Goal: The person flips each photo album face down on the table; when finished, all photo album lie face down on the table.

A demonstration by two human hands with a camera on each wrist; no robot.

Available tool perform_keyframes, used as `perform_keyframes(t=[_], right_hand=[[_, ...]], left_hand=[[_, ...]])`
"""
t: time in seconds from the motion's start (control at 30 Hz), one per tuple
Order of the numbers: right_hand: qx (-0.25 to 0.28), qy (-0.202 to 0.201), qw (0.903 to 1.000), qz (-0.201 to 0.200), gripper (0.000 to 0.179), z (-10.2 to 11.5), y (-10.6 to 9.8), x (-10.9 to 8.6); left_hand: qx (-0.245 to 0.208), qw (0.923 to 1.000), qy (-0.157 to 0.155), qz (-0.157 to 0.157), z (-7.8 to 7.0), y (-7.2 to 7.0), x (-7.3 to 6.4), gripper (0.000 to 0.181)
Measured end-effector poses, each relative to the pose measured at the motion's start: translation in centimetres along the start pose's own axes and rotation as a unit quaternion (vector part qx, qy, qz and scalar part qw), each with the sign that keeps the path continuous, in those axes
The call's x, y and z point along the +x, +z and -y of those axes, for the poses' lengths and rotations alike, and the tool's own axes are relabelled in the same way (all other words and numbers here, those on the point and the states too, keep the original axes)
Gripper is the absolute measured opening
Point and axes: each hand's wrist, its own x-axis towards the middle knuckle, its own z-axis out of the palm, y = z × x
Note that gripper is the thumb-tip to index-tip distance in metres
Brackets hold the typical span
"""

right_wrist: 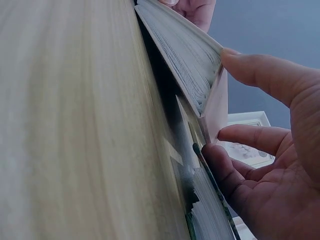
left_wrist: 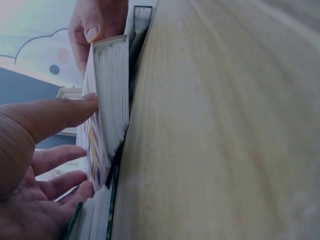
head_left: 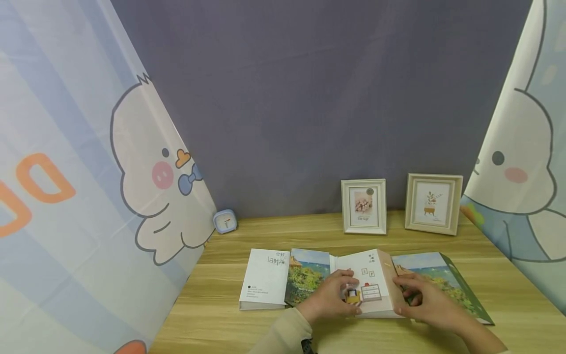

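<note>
A photo album (head_left: 375,260) with a white cover, drawn furniture and a pinkish spine lies between two landscape-covered albums. My left hand (head_left: 332,296) rests on its cover; in the left wrist view the thumb (left_wrist: 75,111) and spread fingers touch that cover. At the spine, my right hand (head_left: 426,301) pinches the album, thumb on the upper edge and fingertips at the lower edge. The right wrist view shows its page block (right_wrist: 187,55) tilted, the spine side raised off the table. One landscape album (head_left: 309,263) lies left of it, the other (head_left: 442,275) right, partly behind my right hand.
A white album (head_left: 265,275) lies at the far left of the row. Two framed pictures, one smaller (head_left: 364,230) and one larger (head_left: 433,228), stand at the back of the wooden table (head_left: 212,319). A small blue clock (head_left: 225,222) stands at the back left.
</note>
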Motion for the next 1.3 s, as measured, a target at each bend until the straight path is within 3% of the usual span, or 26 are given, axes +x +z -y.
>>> perform_keyframes(t=[0.2, 0.43, 0.57, 1.17, 1.3], right_hand=[[-0.004, -0.007, 0.9999, 0.006, 0.067, -0.03, 0.21, 0.06], [-0.011, -0.002, 0.9999, 0.011, 0.068, -0.02, 0.45, 0.24], [-0.005, -0.002, 0.9999, 0.013, 0.067, 0.12, 0.33, 0.2], [0.005, 0.003, 0.9998, 0.02, 0.066, 0.06, 0.21, 0.13], [-0.007, 0.001, 0.9999, 0.015, 0.064, 0.28, 0.07, 0.18]], left_hand=[[-0.01, 0.9999, -0.004, 0.002, 0.09, -0.08, -0.09, 0.064], [0.059, 0.9982, 0.011, 0.008, -0.03, 0.02, 0.04, 0.06], [0.073, 0.9973, 0.009, 0.005, -0.17, 0.1, 0.1, 0.059], [0.069, 0.9974, 0.009, 0.015, -0.52, 0.08, 0.04, 0.059], [0.017, 0.9998, 0.002, 0.004, -0.25, 0.26, 0.12, 0.06]])
